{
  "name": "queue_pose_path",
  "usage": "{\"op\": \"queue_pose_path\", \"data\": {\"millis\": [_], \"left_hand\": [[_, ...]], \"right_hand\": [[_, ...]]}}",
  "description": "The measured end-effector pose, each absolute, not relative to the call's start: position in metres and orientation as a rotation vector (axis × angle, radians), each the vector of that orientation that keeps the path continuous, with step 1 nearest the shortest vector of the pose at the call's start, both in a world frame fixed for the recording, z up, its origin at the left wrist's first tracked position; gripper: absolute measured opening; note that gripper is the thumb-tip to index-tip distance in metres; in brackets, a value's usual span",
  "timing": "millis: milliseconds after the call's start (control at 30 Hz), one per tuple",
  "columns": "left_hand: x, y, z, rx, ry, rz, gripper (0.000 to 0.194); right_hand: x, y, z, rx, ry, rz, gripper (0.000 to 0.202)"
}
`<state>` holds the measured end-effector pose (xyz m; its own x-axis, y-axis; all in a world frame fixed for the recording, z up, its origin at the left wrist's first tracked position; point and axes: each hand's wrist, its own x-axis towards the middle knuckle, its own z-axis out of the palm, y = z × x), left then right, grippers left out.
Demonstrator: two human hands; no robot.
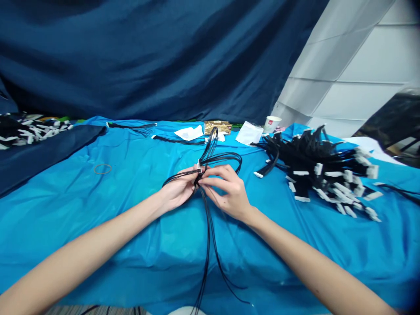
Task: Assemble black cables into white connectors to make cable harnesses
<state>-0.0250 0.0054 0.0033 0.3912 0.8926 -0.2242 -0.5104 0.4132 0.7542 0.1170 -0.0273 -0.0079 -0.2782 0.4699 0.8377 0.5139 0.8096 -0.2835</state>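
A bundle of thin black cables (208, 227) with a white connector (198, 167) is held between both hands over the middle of the blue-covered table. My left hand (180, 189) is closed around the bundle from the left, with the connector above its fingertips. From the right, the fingers of my right hand (227, 189) pinch the same cables just below the connector. Loops of cable rise above the hands and bend to the right, while loose ends hang down toward the table's front edge. The exact finger contact is partly hidden by the cables.
A large heap of black cables with white connectors (315, 162) lies on the right, another pile (33, 131) at far left. Along the back are single cables (179, 140), white packets (249, 133), a gold packet (216, 127) and a paper cup (272, 124). A rubber band (103, 173) lies left.
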Motion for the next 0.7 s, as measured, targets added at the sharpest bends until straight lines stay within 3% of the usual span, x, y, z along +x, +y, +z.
{"op": "queue_pose_path", "data": {"millis": [133,233,367,533,700], "left_hand": [[-0.023,0.01,0.002,0.627,0.809,1.07,0.02],[-0.024,0.01,0.001,0.65,0.864,1.074,0.018],[-0.025,0.009,-0.002,0.776,0.859,1.094,0.01],[-0.029,0.01,-0.005,0.997,0.827,1.134,0.014],[-0.032,0.011,-0.004,1.06,0.783,1.186,0.017]], "right_hand": [[0.12,-0.029,0.008,-0.721,-1.515,0.719,0.009],[0.13,-0.027,0.021,-0.665,-1.182,1.012,0.015],[0.144,-0.024,0.029,-0.705,-1.264,0.808,0.025],[0.145,-0.029,0.029,-0.831,-1.678,0.169,0.011],[0.145,-0.029,0.028,-0.836,-1.749,0.006,0.004]]}}
